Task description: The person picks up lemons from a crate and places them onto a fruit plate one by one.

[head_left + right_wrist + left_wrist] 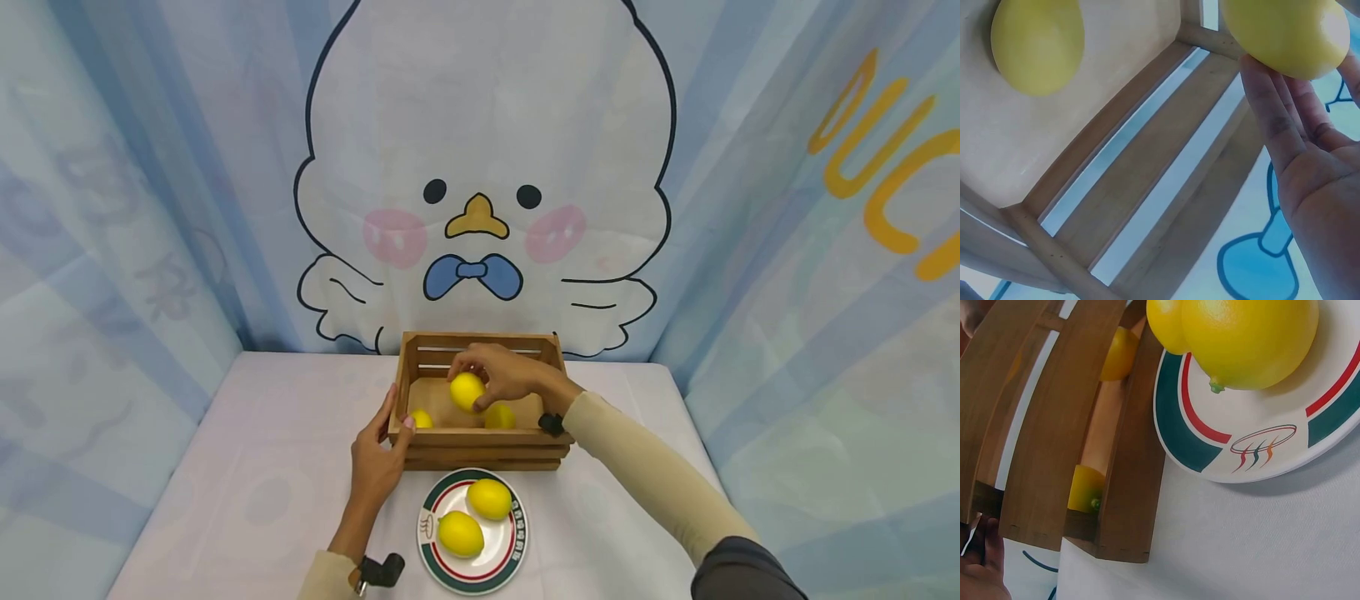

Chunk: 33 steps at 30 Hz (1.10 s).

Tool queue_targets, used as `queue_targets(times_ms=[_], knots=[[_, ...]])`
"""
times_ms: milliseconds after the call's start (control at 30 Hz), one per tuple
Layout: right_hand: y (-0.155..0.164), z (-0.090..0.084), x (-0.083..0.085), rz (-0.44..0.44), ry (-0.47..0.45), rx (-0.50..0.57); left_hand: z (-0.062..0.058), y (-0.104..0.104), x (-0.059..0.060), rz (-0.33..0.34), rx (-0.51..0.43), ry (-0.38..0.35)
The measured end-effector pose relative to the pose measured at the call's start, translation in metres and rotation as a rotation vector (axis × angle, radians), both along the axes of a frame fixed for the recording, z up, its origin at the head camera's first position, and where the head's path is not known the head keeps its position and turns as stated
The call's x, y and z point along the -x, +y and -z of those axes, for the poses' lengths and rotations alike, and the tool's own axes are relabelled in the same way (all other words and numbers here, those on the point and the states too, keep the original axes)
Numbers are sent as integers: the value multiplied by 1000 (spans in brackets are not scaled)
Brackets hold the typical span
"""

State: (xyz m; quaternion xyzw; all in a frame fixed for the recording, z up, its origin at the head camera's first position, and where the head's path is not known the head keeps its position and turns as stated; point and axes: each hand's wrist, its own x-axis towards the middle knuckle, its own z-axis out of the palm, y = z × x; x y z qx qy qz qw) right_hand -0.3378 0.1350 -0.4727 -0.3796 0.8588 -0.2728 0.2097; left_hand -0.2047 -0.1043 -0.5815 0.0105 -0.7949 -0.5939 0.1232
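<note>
A slatted wooden crate [480, 440] stands on the table, its open top up. My right hand [506, 372] is over the crate and pinches a yellow lemon [467, 392] between thumb and fingers. In the right wrist view, fingertips press against that held lemon [1288, 34]. Inside the crate lie two more lemons, one at the front left [422, 419] and one below my right hand [500, 416]. My left hand [379, 454] holds the crate's front left corner, thumb at the rim and fingers along the outer side.
A round plate [472, 577] with a green and red rim sits right in front of the crate. Two lemons, one nearer [461, 534] and one farther [489, 499], lie on it. Behind the table hangs a printed curtain [480, 108], with more curtain at both sides.
</note>
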Motion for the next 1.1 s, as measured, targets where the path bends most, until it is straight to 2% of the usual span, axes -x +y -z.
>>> queue_targets(times_ms=[233, 1100], knots=[[5, 0, -6, 23, 1, -24, 1, -1, -1, 2, -2, -5], [15, 1, -9, 46, -19, 38, 0, 1, -2, -9, 0, 6]])
